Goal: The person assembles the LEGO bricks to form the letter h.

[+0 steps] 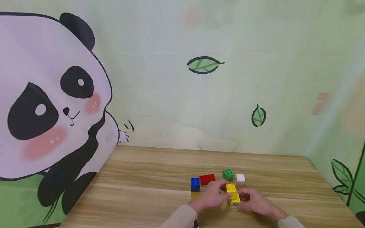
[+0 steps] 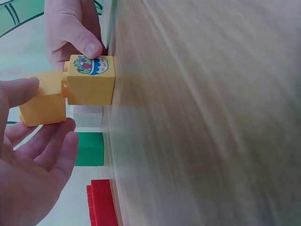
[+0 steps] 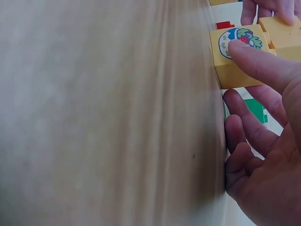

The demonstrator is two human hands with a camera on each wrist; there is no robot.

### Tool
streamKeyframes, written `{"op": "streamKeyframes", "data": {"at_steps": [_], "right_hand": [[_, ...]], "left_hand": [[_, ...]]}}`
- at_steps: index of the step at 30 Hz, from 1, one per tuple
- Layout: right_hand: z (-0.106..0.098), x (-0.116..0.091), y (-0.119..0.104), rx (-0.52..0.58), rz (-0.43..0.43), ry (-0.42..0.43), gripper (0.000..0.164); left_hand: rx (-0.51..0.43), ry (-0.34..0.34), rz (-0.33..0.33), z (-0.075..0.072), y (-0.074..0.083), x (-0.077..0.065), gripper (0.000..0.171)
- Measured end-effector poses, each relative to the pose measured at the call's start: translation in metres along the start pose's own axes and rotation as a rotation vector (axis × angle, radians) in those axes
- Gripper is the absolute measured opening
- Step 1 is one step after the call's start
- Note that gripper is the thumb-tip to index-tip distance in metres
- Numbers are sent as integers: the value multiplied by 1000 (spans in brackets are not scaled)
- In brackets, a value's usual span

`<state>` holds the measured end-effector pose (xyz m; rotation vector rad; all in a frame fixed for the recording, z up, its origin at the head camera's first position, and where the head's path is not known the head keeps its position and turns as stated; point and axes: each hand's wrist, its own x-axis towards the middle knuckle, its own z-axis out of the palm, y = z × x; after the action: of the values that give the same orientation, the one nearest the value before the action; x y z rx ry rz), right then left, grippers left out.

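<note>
My left hand (image 1: 211,195) pinches a plain yellow building block (image 1: 231,188) between thumb and fingers. Below it, on the wooden table, stands a second yellow block (image 1: 234,201) with a printed picture (image 2: 91,65) of a bowl of vegetables on its side. My right hand (image 1: 258,202) grips this lower block, thumb pressed on the picture and fingers behind. The upper block sits offset over the lower one, and some of the lower block's studs (image 2: 65,78) show between the two.
A blue block (image 1: 195,184) stands on a yellow block (image 1: 195,194) left of my left hand. Behind the hands lie a long red block (image 1: 207,179), a green block (image 1: 227,174) and a white block (image 1: 240,179). A panda-printed wall backs the table (image 1: 137,180).
</note>
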<state>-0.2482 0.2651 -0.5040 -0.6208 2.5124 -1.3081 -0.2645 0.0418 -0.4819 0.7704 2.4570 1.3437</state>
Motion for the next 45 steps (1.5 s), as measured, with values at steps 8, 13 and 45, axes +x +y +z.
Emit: {"op": "streamKeyframes", "data": {"at_steps": [8, 13, 45], "right_hand": [[3, 2, -7, -46, 17, 20, 31], [3, 3, -8, -62, 15, 28, 27], [-11, 5, 4, -23, 8, 4, 31]], "left_hand": [[-7, -51, -3, -2, 2, 1, 28], [-2, -78, 0, -2, 4, 1, 27], [111, -74, 18, 10, 7, 23, 31]]}}
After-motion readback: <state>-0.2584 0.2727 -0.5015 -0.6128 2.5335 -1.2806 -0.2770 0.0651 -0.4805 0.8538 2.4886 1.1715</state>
